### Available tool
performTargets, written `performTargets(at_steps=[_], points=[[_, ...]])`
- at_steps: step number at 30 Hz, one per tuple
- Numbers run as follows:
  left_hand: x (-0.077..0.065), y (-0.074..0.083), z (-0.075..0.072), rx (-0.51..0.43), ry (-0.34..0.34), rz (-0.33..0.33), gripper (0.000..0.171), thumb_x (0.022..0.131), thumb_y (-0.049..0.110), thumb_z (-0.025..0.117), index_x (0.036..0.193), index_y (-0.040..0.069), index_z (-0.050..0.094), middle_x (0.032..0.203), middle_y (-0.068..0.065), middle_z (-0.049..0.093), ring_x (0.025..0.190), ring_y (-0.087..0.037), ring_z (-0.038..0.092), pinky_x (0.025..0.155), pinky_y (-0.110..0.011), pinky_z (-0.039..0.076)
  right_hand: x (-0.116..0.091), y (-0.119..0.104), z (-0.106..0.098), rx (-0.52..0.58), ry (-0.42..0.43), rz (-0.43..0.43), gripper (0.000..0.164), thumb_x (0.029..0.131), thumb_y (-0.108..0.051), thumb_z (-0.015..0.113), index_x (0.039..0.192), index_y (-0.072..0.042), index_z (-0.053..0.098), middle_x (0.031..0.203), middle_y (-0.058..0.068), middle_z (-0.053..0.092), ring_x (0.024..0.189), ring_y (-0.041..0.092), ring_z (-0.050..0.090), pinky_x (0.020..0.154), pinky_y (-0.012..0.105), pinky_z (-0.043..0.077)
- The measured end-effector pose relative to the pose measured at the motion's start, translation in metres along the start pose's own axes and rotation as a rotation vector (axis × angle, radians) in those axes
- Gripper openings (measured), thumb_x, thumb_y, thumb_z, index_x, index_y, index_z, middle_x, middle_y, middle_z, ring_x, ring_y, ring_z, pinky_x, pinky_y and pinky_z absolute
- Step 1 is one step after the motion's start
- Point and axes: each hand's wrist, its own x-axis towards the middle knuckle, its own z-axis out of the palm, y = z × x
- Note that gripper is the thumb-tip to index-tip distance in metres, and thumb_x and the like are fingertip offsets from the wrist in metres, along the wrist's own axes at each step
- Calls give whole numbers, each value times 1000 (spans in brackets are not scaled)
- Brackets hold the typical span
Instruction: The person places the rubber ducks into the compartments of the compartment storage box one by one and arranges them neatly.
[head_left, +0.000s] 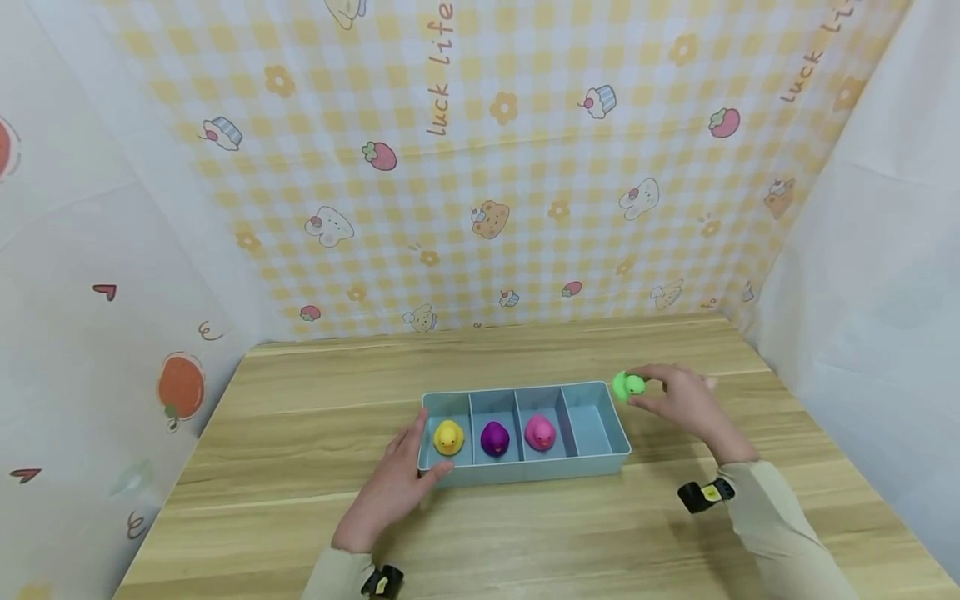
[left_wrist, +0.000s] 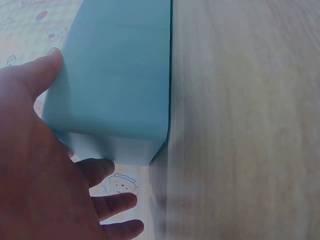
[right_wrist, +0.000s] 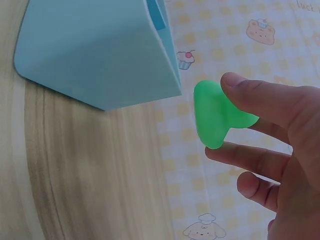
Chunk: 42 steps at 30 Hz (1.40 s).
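A light-blue divided box [head_left: 525, 473] sits on the table, its compartments side by side. From left to right they hold a yellow duck [head_left: 448, 437], a purple duck [head_left: 495, 438] and a pink duck [head_left: 540, 432]; the rightmost compartment is bare. At the box's left end my left hand [head_left: 397, 477] rests with its thumb by the front rim and fairly straight fingers along the end wall. My right hand [head_left: 686, 404] pinches a green toy duck [head_left: 628, 386] between thumb and fingers, just beyond the box's right rim. In the right wrist view, the green duck [right_wrist: 212, 112] is apart from the box.
Wood-grain tabletop [head_left: 315, 417] surrounds the box. A yellow-checked printed cloth [head_left: 465, 167] hangs behind the table, with white cloth [head_left: 862, 250] at the right side and a printed white sheet at the left. Each wrist wears a black camera strap [head_left: 707, 493].
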Motion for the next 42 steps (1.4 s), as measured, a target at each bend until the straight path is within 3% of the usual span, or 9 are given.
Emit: performTargets(at_steps=[5, 15, 27, 34, 42], points=[[0, -1, 1, 1, 0, 0, 86, 92, 50, 56, 155, 17, 7, 156, -16, 26, 140, -44, 24, 103, -65, 33, 1, -3, -2, 16, -17, -15, 43, 79, -30, 78, 117, -13, 68, 108, 12, 70, 82, 31, 56, 70, 41, 24], [1, 0, 1, 10, 1, -6, 88, 92, 48, 58, 155, 18, 6, 155, -16, 26, 141, -45, 24, 103, -65, 33, 4, -8, -2, 81, -54, -64, 41, 80, -25, 77, 117, -11, 68, 112, 12, 69, 93, 29, 56, 73, 39, 39], [2, -1, 0, 12, -4, -10, 88, 91, 50, 57, 155, 19, 5, 156, -15, 24, 141, -44, 23, 104, -65, 32, 6, -20, 6, 129, -82, -81, 39, 76, -26, 80, 112, -13, 70, 111, 7, 71, 91, 29, 51, 75, 38, 25], [2, -1, 0, 15, -3, -7, 87, 92, 49, 56, 155, 19, 5, 156, -15, 24, 141, -44, 23, 104, -65, 32, 5, -28, 13, 77, -85, -104, 39, 73, -28, 82, 109, -15, 71, 106, 3, 71, 96, 26, 50, 76, 44, 21], [1, 1, -1, 6, -3, -11, 88, 91, 47, 58, 155, 19, 4, 157, -15, 23, 141, -44, 23, 105, -64, 31, 3, -31, 25, 23, -74, -130, 37, 70, -28, 84, 103, -18, 73, 104, 2, 71, 87, 22, 48, 70, 42, 19]])
